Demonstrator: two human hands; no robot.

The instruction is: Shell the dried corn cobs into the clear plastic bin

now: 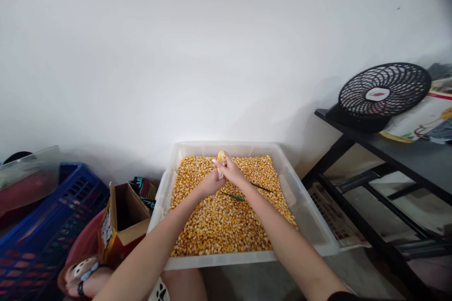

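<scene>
Your two hands meet over the far half of a wide, shallow, translucent white plastic bin [310, 225] that is filled with loose yellow-orange corn kernels [219, 221]. Your right hand [231, 170] is closed around a pale yellow corn cob [221, 157], whose tip pokes up just above your fingers, and your left hand [211, 182] is wrapped against the cob's lower end, touching the right hand, so both hands grip the same cob. The cob is held upright or nearly so, just above the kernels near the back wall of the bin. On the kernels just under your right wrist lies a thin tool with a green handle [233, 196] and a dark shaft running toward the right; neither hand touches it. To the left of the bin stand an open brown cardboard box [123, 216] and a blue plastic lattice crate [42, 235]. To the right is a black metal shelf [388, 150], and on its top sit a round black fan [384, 91] and a printed carton, partly out of view.
</scene>
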